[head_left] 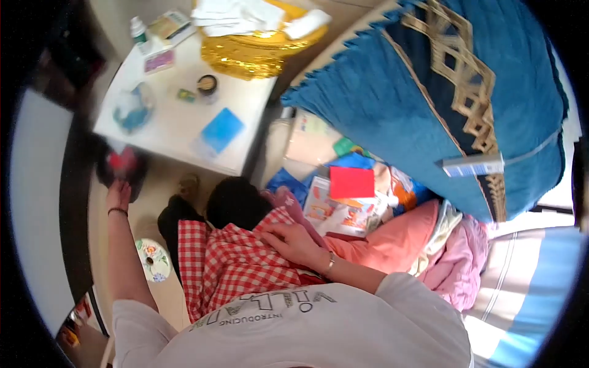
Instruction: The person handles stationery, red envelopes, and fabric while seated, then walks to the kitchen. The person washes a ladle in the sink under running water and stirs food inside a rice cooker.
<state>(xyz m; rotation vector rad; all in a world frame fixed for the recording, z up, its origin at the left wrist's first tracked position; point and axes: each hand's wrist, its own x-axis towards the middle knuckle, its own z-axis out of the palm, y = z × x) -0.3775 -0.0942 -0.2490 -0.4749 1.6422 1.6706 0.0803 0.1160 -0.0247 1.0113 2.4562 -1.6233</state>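
My left hand (pixel 119 194) reaches down at the left, right beside a blurred red thing (pixel 121 161) over a dark round bin (pixel 132 178). Blur hides whether its fingers hold that red thing. On the red-and-white checked cloth (pixel 236 270) over my lap lies my right hand (pixel 293 245), fingers stretched out and nothing visible in them. A dark fuzzy thing (pixel 236 202) is just beyond that cloth.
A white table (pixel 178 113) ahead bears a blue packet (pixel 222 130), a small jar (pixel 207 84) and a gold sequined thing (pixel 242 58). To the right are a red envelope (pixel 351 183), clothes (pixel 399 242) and a blue cushion (pixel 380 86) with a narrow box (pixel 472 165). A floral round stool (pixel 153 260) stands below my left arm.
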